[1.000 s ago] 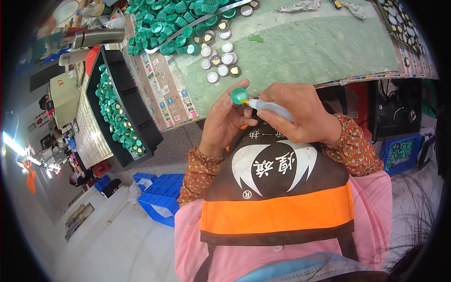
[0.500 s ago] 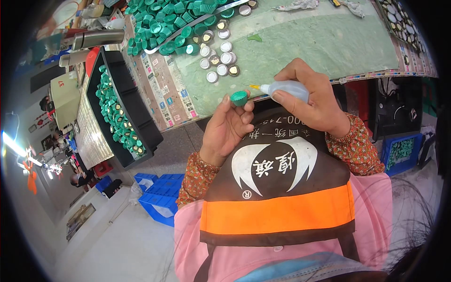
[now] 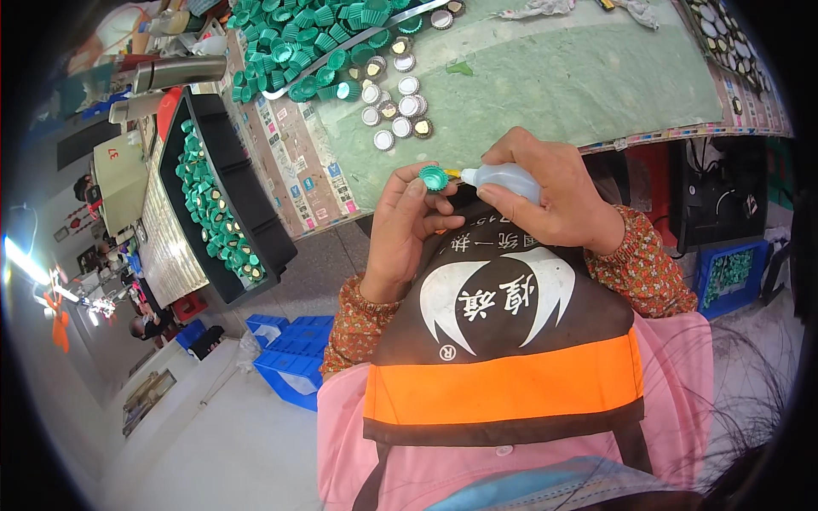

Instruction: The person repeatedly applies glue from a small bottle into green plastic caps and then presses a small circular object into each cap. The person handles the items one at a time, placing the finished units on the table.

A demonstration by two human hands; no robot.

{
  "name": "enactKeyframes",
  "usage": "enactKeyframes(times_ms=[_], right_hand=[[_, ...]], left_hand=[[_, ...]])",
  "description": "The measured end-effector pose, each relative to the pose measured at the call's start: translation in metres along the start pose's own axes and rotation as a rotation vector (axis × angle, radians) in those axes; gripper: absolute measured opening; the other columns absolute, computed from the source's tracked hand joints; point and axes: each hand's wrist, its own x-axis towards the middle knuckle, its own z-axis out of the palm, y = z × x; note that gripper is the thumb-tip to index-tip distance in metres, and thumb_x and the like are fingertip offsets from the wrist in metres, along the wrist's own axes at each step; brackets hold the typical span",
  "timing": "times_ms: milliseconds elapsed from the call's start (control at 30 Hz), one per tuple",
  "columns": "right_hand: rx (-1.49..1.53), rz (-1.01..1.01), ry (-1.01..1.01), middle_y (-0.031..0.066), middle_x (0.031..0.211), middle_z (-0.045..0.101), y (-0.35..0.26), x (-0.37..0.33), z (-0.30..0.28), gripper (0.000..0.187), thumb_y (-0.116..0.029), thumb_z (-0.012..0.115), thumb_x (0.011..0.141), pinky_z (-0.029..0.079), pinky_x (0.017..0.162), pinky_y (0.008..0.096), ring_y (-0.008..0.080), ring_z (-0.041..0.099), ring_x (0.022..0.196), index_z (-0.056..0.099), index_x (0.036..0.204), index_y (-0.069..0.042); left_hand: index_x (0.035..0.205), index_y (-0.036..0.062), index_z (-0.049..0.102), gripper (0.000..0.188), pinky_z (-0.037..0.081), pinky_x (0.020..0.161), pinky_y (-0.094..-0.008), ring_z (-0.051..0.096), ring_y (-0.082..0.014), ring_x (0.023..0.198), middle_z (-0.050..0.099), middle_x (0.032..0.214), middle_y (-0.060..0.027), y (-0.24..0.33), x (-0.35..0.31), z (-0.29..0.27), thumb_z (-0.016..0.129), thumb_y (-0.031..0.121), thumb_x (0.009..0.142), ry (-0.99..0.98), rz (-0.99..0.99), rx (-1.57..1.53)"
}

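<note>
Between the thumb and fingers of my left hand (image 3: 400,226) is a small green fluted cup (image 3: 434,178), tilted so that its open inside shows. My right hand (image 3: 554,192) grips a translucent squeeze bottle (image 3: 509,180) lying sideways. The bottle's yellow tip (image 3: 453,174) reaches the cup's right rim; whether it touches cannot be made out. Beyond my hands, several round disc-shaped pieces (image 3: 409,106), with white or gold faces, lie on the green table cover (image 3: 545,94).
A heap of green fluted cups (image 3: 298,38) fills the far left of the table behind a metal strip. To the left stands a black bin (image 3: 243,196) holding filled green cups. At the far right is a tray of discs (image 3: 724,38). Blue crates (image 3: 294,353) stand on the floor.
My right hand has moved the squeeze bottle left, bringing its tip to the cup. My left hand has turned the cup so its inside faces up toward me more.
</note>
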Motion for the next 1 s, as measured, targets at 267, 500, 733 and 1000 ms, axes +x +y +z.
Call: enactKeyframes(times_ms=[267, 500, 733, 1000], right_hand=[[0.263, 0.214, 0.217, 0.0018, 0.098, 0.065, 0.016, 0.004, -0.020, 0.027, -0.016, 0.074, 0.092, 0.049, 0.073, 0.0251, 0.0080, 0.059, 0.086, 0.062, 0.112, -0.002], [-0.028, 0.218, 0.484, 0.0045, 0.106, 0.067, 0.070, 0.005, -0.060, 0.027, -0.019, 0.068, 0.096, 0.048, 0.086, 0.0307, 0.0154, 0.059, 0.096, 0.063, 0.118, -0.004], [-0.547, 0.170, 0.515, 0.0096, 0.107, 0.067, 0.081, 0.010, -0.081, 0.027, -0.023, 0.061, 0.099, 0.046, 0.085, 0.0395, 0.0285, 0.054, 0.092, 0.062, 0.122, -0.008], [-0.959, 0.043, 0.551, 0.0091, 0.103, 0.065, 0.106, 0.031, -0.089, 0.026, -0.023, 0.060, 0.100, 0.043, 0.087, 0.0408, 0.0292, 0.055, 0.095, 0.064, 0.123, -0.011]], left_hand=[[0.134, 0.0034, 0.046, 0.034, 0.062, 0.089, -0.0359, 0.064, -0.0156, 0.101, 0.061, 0.124, -0.0146, 0.007, -0.003, 0.006, 0.057, 0.008, 0.102, 0.094, 0.176, 0.241], [0.132, 0.0066, 0.045, 0.038, 0.060, 0.091, -0.0369, 0.062, -0.0174, 0.108, 0.057, 0.134, -0.0148, 0.009, 0.003, 0.006, 0.059, 0.000, 0.098, 0.083, 0.332, 0.336], [0.133, 0.0074, 0.045, 0.038, 0.062, 0.091, -0.0380, 0.063, -0.0188, 0.107, 0.054, 0.139, -0.0173, 0.020, 0.009, 0.002, 0.058, -0.001, 0.098, 0.022, 0.441, 0.203], [0.147, 0.0052, 0.038, 0.045, 0.063, 0.089, -0.0376, 0.065, -0.0187, 0.103, 0.055, 0.137, -0.0204, 0.027, 0.011, -0.007, 0.051, 0.010, 0.104, 0.007, 0.395, 0.061]])
